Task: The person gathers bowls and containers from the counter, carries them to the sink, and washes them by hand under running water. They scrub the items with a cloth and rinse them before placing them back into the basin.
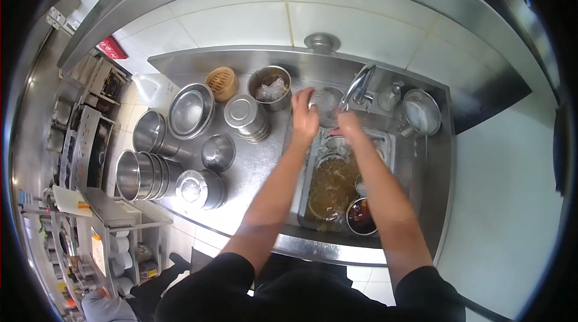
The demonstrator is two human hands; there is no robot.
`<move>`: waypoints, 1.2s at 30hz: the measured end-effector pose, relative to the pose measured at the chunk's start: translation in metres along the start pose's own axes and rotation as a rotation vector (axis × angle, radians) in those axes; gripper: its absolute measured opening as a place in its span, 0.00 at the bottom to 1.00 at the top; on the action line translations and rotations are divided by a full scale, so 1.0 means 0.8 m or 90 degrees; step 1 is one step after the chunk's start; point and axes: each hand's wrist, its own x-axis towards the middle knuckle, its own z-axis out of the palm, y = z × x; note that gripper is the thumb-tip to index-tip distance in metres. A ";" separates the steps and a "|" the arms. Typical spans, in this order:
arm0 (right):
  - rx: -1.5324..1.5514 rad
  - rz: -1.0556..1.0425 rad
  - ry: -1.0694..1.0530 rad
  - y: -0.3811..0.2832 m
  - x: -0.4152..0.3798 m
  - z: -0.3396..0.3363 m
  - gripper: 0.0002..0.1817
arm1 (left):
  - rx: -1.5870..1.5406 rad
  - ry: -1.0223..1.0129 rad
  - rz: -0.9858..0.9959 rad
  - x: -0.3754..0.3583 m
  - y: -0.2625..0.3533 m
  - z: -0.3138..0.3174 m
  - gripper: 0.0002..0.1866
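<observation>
A clear round container (327, 104) is tilted below the metal faucet (360, 84) at the back of the sink. My left hand (306, 114) grips its left side, fingers curled round the rim. Close under the spout, my right hand (345, 127) is closed at the container's lower right; the faucet and the hand itself hide what its fingers hold. Beneath both hands sits a rectangular sink basin (305, 186) with cloudy brown water (331, 180). A small metal bowl (362, 216) with dark reddish contents stands at its front right, near my right forearm.
On the left counter stand a pot (270, 105) holding a crumpled clear bag, a bamboo steamer (222, 83), a lidded canister (244, 111), several stacked steel pots (135, 174) and bowls (188, 111). A soap bottle (390, 97) and strainer (421, 111) sit right. Another person (108, 307) is at lower left.
</observation>
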 end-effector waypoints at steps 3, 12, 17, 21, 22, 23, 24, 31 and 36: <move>0.100 0.057 0.002 0.046 0.007 0.034 0.21 | -0.304 0.247 -0.332 -0.041 0.015 0.031 0.24; -0.115 0.057 0.127 -0.017 -0.060 -0.027 0.31 | -0.600 -0.117 -0.735 -0.082 -0.024 0.069 0.21; -0.548 -0.131 0.245 0.055 -0.010 -0.060 0.35 | -0.602 -0.280 -0.766 -0.106 -0.016 0.035 0.29; -0.652 -0.332 0.154 -0.010 -0.100 -0.072 0.42 | -1.001 -0.393 -0.711 -0.076 0.002 -0.010 0.54; -0.689 -0.399 0.135 -0.013 -0.114 -0.072 0.45 | -0.808 -0.433 -0.659 -0.066 0.000 -0.004 0.54; -0.724 -0.471 0.112 -0.012 -0.123 -0.069 0.47 | -0.616 -0.457 -0.598 -0.057 -0.010 0.003 0.54; -0.721 -0.540 0.118 -0.006 -0.125 -0.068 0.47 | -0.422 -0.467 -0.534 -0.039 0.007 -0.004 0.54; -0.696 -0.688 -0.023 -0.005 -0.158 -0.072 0.47 | 0.088 -0.345 0.029 -0.007 0.097 -0.083 0.60; -0.705 -0.637 0.223 -0.020 -0.157 -0.143 0.38 | 0.182 0.061 0.210 0.027 0.092 -0.193 0.57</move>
